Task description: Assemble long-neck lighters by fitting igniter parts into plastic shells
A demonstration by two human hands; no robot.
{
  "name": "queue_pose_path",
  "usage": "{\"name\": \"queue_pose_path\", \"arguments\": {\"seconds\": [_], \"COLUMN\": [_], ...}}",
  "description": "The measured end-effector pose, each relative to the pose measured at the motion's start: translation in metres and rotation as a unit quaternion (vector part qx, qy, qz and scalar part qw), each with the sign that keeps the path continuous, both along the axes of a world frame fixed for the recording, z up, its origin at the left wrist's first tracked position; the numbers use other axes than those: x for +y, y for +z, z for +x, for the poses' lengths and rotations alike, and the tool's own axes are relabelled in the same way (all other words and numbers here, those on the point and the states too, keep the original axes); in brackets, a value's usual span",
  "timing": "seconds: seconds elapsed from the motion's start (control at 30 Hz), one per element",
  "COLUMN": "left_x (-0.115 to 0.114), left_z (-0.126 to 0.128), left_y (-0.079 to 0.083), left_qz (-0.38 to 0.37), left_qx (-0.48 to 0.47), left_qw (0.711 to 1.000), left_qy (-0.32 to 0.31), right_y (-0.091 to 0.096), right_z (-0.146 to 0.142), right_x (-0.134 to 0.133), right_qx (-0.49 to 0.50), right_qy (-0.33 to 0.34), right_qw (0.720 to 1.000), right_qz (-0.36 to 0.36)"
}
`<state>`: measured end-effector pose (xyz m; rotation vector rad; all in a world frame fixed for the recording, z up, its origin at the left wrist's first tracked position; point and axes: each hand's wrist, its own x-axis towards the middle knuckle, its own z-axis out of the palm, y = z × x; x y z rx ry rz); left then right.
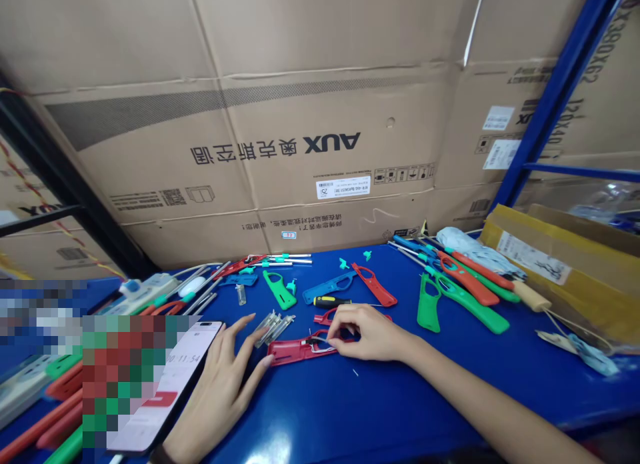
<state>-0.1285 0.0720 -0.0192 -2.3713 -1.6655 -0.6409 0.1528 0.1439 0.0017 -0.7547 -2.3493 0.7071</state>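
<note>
A red lighter casing half (287,353) lies hollow side up on the blue table, with a small black part and thin white wire (323,348) inside. My right hand (367,332) bends over its right end, thumb and fingertips pinched on the wire. My left hand (227,374) is spread open, its thumb at the casing's left end. The index fingertip is close to several clear lighter fuel tanks (276,327). Behind the right hand lie another red casing piece (324,317) and a yellow-and-black screwdriver (327,301), both partly hidden.
Green (280,289), blue (325,289) and red (375,285) casing halves lie further back. Long-necked lighters (465,284) are piled right, others left by a power strip (145,294). A phone (165,391) sits beside my left hand. A cardboard box (555,271) stands right.
</note>
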Motion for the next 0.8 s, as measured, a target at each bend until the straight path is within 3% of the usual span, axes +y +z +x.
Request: {"name": "queue_pose_path", "arguments": {"seconds": [0.23,0.33,0.57,0.8], "left_x": [0.012,0.029,0.066,0.058], "left_z": [0.009,0.014,0.024,0.03], "left_y": [0.006,0.01,0.015,0.015], "left_qz": [-0.009,-0.001,-0.023,0.021], "left_qx": [-0.04,-0.072,-0.049,-0.097], "left_qw": [0.999,0.997,0.998,0.987], "left_qy": [-0.027,-0.025,-0.038,-0.124], "right_y": [-0.006,-0.009,-0.008,-0.008], "right_z": [-0.002,-0.003,-0.003,-0.005], "right_x": [-0.005,-0.006,-0.004,-0.003], "right_qx": [-0.001,0.017,0.044,0.036], "right_qy": [0.006,0.014,0.027,0.026], "right_qw": [1.0,0.998,0.993,0.997], "right_qz": [-0.022,-0.053,-0.108,-0.07]}}
